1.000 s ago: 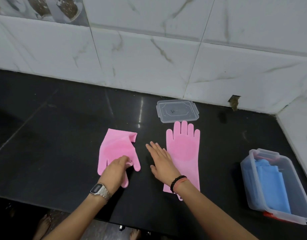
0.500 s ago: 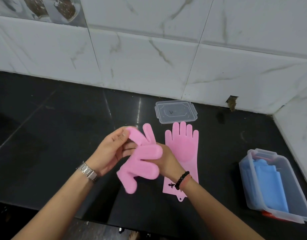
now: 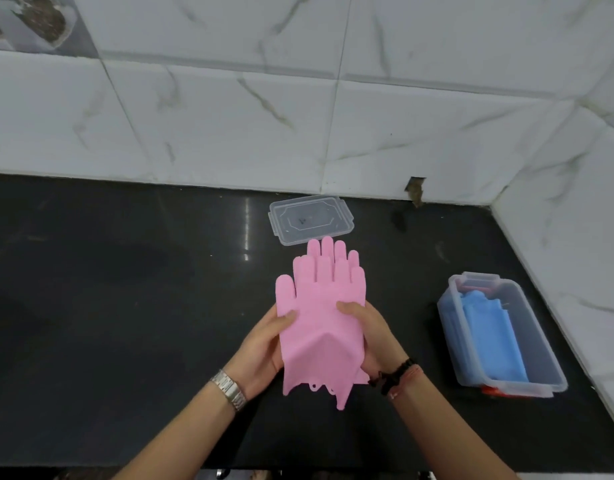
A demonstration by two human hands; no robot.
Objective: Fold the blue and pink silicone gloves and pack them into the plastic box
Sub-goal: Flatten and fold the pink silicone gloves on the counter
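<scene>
Pink gloves (image 3: 321, 313) stacked, pinched between left grip (image 3: 264, 348), right grip (image 3: 371, 336)

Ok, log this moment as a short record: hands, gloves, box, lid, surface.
left hand: grips the left edge of the pink gloves, thumb on top
right hand: grips their right edge
pink gloves: two stacked, fingers pointing away, cuffs hanging toward the person
blue gloves: lying inside the box
box: clear plastic, open, at the right on the counter
lid: off, lying flat near the wall, beyond the pink gloves
counter: black and glossy, with white tiled wall behind
</scene>
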